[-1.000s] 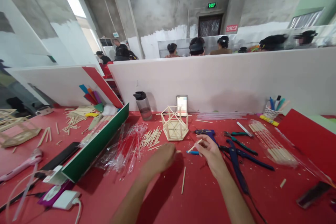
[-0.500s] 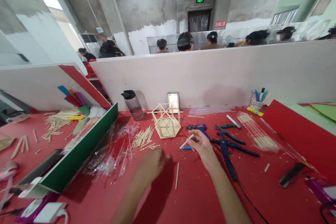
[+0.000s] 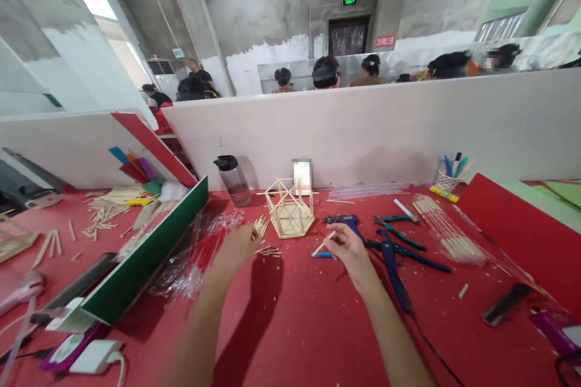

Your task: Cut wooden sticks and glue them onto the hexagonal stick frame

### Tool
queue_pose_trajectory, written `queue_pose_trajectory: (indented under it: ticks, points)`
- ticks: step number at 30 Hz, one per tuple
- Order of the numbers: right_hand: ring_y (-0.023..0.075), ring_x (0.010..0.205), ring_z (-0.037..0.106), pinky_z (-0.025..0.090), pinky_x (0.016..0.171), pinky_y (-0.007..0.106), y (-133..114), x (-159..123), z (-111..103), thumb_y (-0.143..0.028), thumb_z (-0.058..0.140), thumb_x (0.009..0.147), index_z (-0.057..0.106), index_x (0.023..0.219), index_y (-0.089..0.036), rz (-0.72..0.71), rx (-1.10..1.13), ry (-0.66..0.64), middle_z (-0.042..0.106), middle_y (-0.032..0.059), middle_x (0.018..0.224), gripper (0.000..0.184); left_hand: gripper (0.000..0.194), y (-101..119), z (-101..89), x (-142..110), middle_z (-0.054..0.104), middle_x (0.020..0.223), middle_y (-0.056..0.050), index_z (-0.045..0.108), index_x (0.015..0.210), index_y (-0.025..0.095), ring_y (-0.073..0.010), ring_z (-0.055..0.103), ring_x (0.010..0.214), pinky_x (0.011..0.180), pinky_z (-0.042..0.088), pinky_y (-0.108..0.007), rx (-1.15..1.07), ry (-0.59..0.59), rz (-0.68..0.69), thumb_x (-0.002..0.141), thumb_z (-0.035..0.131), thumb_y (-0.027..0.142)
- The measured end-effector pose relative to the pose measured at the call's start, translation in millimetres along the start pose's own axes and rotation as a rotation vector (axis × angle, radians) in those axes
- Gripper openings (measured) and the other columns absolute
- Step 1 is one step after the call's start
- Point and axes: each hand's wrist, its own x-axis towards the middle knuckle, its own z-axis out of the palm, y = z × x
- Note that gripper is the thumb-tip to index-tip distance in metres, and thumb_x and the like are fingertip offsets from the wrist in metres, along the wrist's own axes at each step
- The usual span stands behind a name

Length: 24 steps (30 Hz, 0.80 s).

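My left hand [image 3: 241,242] is over the heap of short wooden sticks [image 3: 260,225], covering part of it. Its fingers are curled, and whatever they may hold is hidden. Between thumb and fingers, my right hand [image 3: 348,248] pinches a short wooden stick [image 3: 323,244], tilted above a blue pen-like object [image 3: 321,255] on the table. Beyond the hands stands a hexagonal wooden-stick frame [image 3: 293,231] with uprights and slanting sticks. A few loose sticks [image 3: 270,251] lie just right of my left hand.
A blue glue gun [image 3: 347,219], green-handled pliers [image 3: 399,233] and a blue-handled tool [image 3: 389,260] lie right. Bagged sticks [image 3: 449,230] are farther right. A bottle [image 3: 233,181] and a phone [image 3: 302,176] stand by the white partition [image 3: 363,127]. A green-faced board [image 3: 149,254] borders the left.
My left hand has moved left and away from me to the stick heap. The single stick that lay near the table's front middle is gone from there. My right hand stays nearly still.
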Motion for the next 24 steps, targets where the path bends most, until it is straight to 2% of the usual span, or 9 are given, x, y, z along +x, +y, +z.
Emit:
queue_pose_trajectory:
  ticks: [3,6,11,13,16,20,24]
  points:
    - [0.0101,0.056,0.048,0.038,0.053,0.024,4.8,0.8,0.7,-0.039,0.08,0.07,0.061,0.101,-0.022,0.003,-0.012,-0.006,0.06,-0.0046,0.07,0.04,0.013,-17.0,-11.8,19.4,0.07,0.093,-0.015,0.061,0.082,0.017,-0.0272,0.065,0.088,0.071,0.04,-0.031,-0.02,0.047,-0.014,0.089,0.05,0.02]
    - [0.0118,0.061,0.053,0.042,0.058,0.025,8.0,0.9,1.6,-0.036,0.079,0.07,0.061,0.1,-0.021,0.008,-0.033,-0.017,0.063,-0.0038,0.073,0.038,0.015,-13.3,-2.0,10.6,0.07,0.093,-0.014,0.061,0.086,0.018,-0.0275,0.065,0.087,0.071,0.041,-0.032,-0.088,0.042,0.027,0.09,0.047,0.022]
    - [0.0139,0.068,0.059,0.045,0.068,0.027,9.8,-1.6,7.7,-0.029,0.078,0.069,0.061,0.1,-0.021,0.02,-0.084,-0.066,0.066,-0.0033,0.074,0.037,0.03,27.6,27.6,-24.1,0.072,0.087,-0.004,0.065,0.088,0.02,-0.0208,0.065,0.08,0.072,0.045,-0.028,-0.306,-0.117,0.322,0.094,0.045,0.042]
    - [0.014,0.066,0.059,0.044,0.067,0.027,12.0,-2.4,10.8,-0.027,0.078,0.069,0.062,0.099,-0.02,0.025,-0.108,-0.092,0.067,-0.0031,0.074,0.035,0.03,44.8,35.8,-27.9,0.073,0.087,-0.003,0.067,0.09,0.021,-0.0196,0.065,0.08,0.074,0.046,-0.027,-0.403,-0.16,0.409,0.092,0.049,0.045]
    - [0.0145,0.065,0.06,0.044,0.065,0.027,17.9,-2.1,13.6,-0.026,0.076,0.069,0.062,0.095,-0.021,0.028,-0.141,-0.105,0.068,-0.0026,0.072,0.031,0.022,58.1,43.4,-21.0,0.071,0.085,-0.003,0.068,0.085,0.02,-0.0198,0.063,0.078,0.073,0.045,-0.028,-0.549,-0.206,0.457,0.082,0.061,0.04]
    - [0.0159,0.065,0.062,0.046,0.063,0.027,27.3,-1.1,14.2,-0.029,0.076,0.068,0.065,0.088,-0.019,0.013,-0.185,-0.094,0.069,-0.0001,0.072,0.025,0.017,54.7,51.1,-7.4,0.066,0.073,0.001,0.066,0.082,0.019,-0.0167,0.057,0.066,0.064,0.043,-0.026,-0.606,-0.272,0.466,0.074,0.066,0.034]
    - [0.0143,0.057,0.059,0.045,0.056,0.026,31.9,-1.6,15.8,-0.038,0.072,0.074,0.067,0.078,-0.019,-0.024,-0.242,-0.076,0.068,0.0005,0.068,0.02,0.021,44.9,59.4,-3.3,0.063,0.068,0.002,0.062,0.076,0.019,-0.0161,0.053,0.064,0.062,0.041,-0.025,-0.635,-0.289,0.478,0.075,0.066,0.039]
